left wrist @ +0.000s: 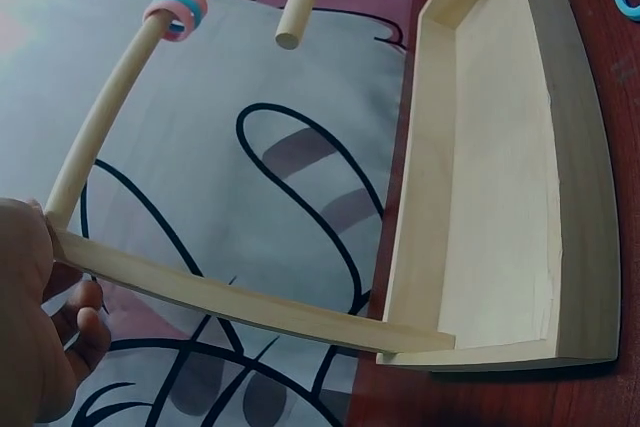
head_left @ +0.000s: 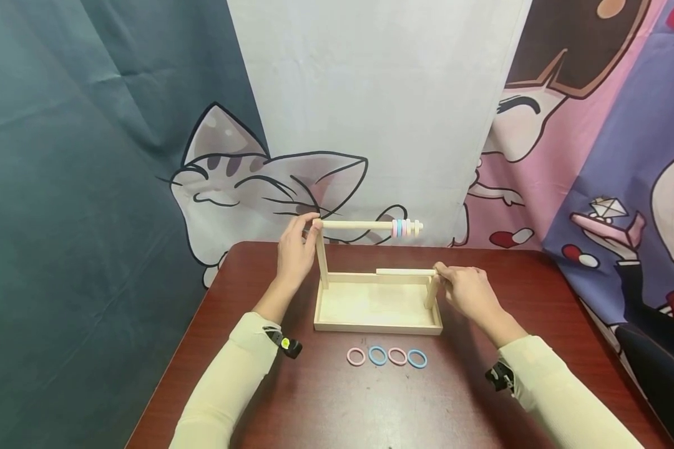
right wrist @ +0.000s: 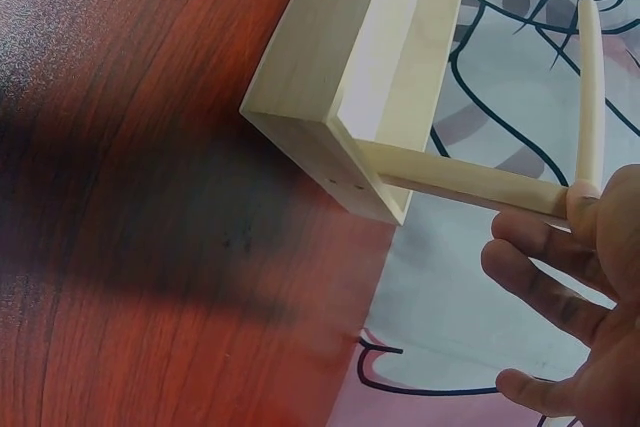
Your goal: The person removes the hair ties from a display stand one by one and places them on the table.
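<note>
A pale wooden stand [head_left: 379, 328] has a shallow tray base, a tall left post [head_left: 322, 255] and a short right post [head_left: 431, 292]. Each post carries a horizontal rod. On the upper rod [head_left: 356, 225], several pink, blue and cream rings [head_left: 400, 228] sit near its free right end; the lower rod [head_left: 405, 272] is bare. My left hand [head_left: 296, 249] pinches the tall post's top corner, where the upper rod joins it. At the short post's top, my right hand [head_left: 472, 288] grips the joint with the lower rod, its other fingers spread apart in the right wrist view.
In front of the tray, a row of loose rings lies on the dark red-brown table [head_left: 359, 411]: a pink ring [head_left: 356, 364], a blue ring [head_left: 377, 363], another pink ring [head_left: 397, 363] and another blue ring [head_left: 417, 366]. A printed curtain [head_left: 382, 125] hangs behind the table.
</note>
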Demonstrator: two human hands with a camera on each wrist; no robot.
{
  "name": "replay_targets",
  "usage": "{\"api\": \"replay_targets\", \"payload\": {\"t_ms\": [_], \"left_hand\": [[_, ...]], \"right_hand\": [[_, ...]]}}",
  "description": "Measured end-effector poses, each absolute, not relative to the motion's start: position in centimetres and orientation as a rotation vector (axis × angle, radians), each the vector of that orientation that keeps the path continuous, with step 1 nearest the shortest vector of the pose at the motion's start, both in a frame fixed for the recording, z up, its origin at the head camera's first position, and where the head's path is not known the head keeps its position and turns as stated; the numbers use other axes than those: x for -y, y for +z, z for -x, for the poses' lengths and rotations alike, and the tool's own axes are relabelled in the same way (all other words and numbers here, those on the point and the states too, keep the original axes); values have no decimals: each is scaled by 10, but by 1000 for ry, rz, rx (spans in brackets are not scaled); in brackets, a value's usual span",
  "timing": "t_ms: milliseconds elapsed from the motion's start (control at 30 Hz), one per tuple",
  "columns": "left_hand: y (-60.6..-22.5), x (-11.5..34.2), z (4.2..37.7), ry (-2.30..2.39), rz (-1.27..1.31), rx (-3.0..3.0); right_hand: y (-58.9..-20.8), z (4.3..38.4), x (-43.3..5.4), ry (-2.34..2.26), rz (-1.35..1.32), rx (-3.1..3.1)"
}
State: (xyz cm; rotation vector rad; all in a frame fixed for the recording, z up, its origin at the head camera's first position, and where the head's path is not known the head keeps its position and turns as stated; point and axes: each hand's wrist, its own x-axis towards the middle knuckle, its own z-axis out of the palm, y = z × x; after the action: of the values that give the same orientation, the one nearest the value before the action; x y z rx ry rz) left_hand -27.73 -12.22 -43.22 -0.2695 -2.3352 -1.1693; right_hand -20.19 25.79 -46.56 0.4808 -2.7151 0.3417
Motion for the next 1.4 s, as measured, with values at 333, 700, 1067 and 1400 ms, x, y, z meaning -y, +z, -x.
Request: {"api": "replay_targets", "payload": {"t_ms": [333,700,1067,1400], "left_hand": [[-428,126,283,-1193,297,2338],[-424,126,286,-1174,280,2360],[-425,124,284,-1193,261,2364],[-426,125,286,-1207,261,2375]], "right_hand": [[-464,209,-261,320,-559,2692],[-451,218,-263,427,-623,2681],[-431,241,-257,638,-644,2449],[-417,256,-249,715,-633,2427]]}}
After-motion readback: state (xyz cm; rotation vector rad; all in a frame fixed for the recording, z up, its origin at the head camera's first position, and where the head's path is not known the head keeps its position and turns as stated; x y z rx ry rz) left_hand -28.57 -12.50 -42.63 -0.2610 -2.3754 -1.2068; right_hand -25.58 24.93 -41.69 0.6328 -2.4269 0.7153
